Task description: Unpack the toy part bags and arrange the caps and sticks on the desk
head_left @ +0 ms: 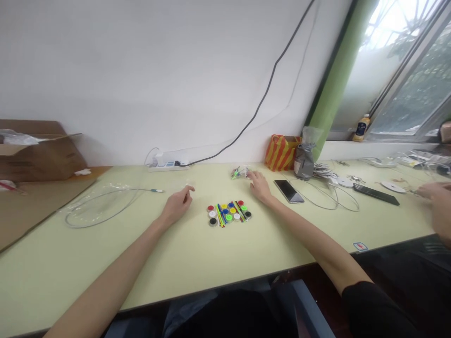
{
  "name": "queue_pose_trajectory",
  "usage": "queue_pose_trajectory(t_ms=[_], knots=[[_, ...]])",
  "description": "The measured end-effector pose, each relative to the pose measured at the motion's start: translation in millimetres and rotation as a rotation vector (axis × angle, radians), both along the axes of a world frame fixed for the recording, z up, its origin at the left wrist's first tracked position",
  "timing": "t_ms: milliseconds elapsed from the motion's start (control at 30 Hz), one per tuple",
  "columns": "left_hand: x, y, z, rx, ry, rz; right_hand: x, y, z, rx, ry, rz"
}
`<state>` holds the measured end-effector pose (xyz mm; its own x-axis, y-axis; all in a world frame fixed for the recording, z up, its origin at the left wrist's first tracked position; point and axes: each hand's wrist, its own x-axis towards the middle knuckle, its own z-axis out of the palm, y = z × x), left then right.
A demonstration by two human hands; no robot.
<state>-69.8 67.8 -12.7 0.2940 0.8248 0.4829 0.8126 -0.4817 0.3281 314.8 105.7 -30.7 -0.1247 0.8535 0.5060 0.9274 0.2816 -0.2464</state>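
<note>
A group of small round containers [229, 218] with red, white, black, yellow, blue and green tops lies in the middle of the table. Thin coloured sticks [220, 216] are laid in bundles among them. To the left, my left hand [178, 206] rests above the table with its index finger extended and the others loosely bent; I see nothing in it. My right hand [260, 186] reaches forward, fingers stretched out at the right edge of a small clear plastic bag [240, 172] with green and other coloured bits. Whether the fingertips grip the bag is hard to see.
A smartphone [289, 191] lies right of my right hand, near a striped bag [281, 152] and a grey pouch [304, 162]. A power strip [167, 164] sits against the wall. A looped cable [102, 225] and cardboard box [38, 155] are left. Another person's hand [439, 202] is at far right.
</note>
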Motion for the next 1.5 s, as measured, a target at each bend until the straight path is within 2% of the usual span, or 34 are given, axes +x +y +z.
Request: queue_pose_trajectory(t_ms=[133, 200, 267, 367, 500, 667, 733, 833, 933, 1033, 1200, 1300, 1500], knots=[[3.3, 0.1, -5.5, 0.074, 0.106, 0.081, -18.6, 46.6, 18.6, -0.022, -0.204, 0.060], [2.0, 1.1, -10.8, 0.009, 0.221, 0.156, -26.6, 62.5, 20.7, -0.095, -0.263, 0.068], [-0.8, 3.3, -16.7, -0.132, 0.316, 0.202, -32.1, 71.1, 18.1, -0.163, -0.253, 0.069], [-5.4, 7.9, -24.3, -0.279, 0.354, 0.196, -36.8, 73.3, 11.4, -0.207, -0.223, 0.090], [-7.4, 11.7, -27.9, -0.304, 0.361, 0.174, -41.6, 67.2, 10.9, -0.240, -0.204, 0.197], [-7.3, 11.1, -26.0, -0.307, 0.369, 0.162, -40.8, 47.9, 27.1, -0.271, -0.159, 0.398], [-7.4, 10.6, -25.5, -0.305, 0.370, 0.161, -37.0, 34.5, 32.3, -0.269, 0.011, 0.505], [-7.1, 10.2, -25.2, -0.297, 0.371, 0.165, -29.1, 11.9, 32.6, -0.308, 0.511, 0.589], [-6.5, 10.3, -24.6, -0.286, 0.372, 0.163, -20.8, -6.1, 26.5, -0.393, 1.032, 0.499], [-6.7, 11.3, -23.8, -0.282, 0.368, 0.161, -15.0, -15.5, 20.0, -0.491, 1.339, 0.405], [-7.7, 13.7, -24.9, -0.258, 0.370, 0.155, -16.2, -17.9, 13.1, -0.615, 1.453, 0.290], [-7.2, 14.1, -26.6, -0.231, 0.370, 0.144, -17.9, -16.2, 11.0, -0.639, 1.472, 0.211], [-5.2, 12.8, -25.4, -0.243, 0.375, 0.136, -19.7, -17.4, 11.3, -0.663, 1.423, 0.168]])
